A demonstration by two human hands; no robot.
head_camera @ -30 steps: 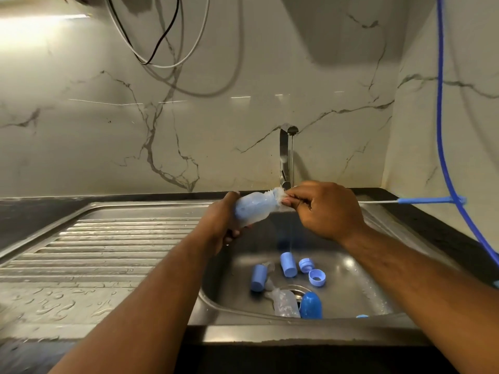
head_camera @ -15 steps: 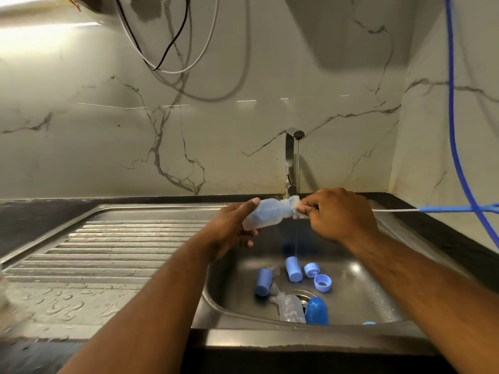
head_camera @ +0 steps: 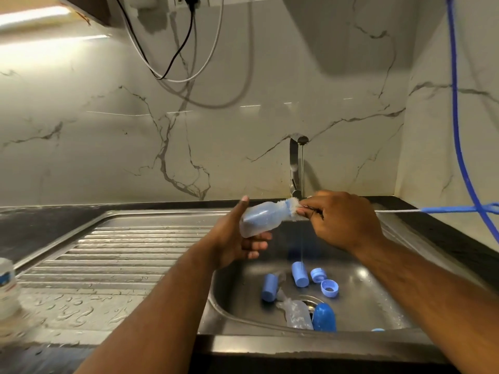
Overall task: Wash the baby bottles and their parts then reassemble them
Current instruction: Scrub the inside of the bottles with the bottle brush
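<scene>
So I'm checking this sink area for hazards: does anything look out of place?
Yes. Black and white cables droop down the wall from a socket above the wet draining board, and a blue cord hangs by the running tap. Bottle parts loose in the sink look normal for washing.

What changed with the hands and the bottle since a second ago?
Not much. The left hand loosened its wrap on the bottle, thumb now sticking up. The right hand still pinches the brush at the bottle's mouth. Nothing was let go. The parts in the sink stayed where they were, and the tap still trickles.
</scene>
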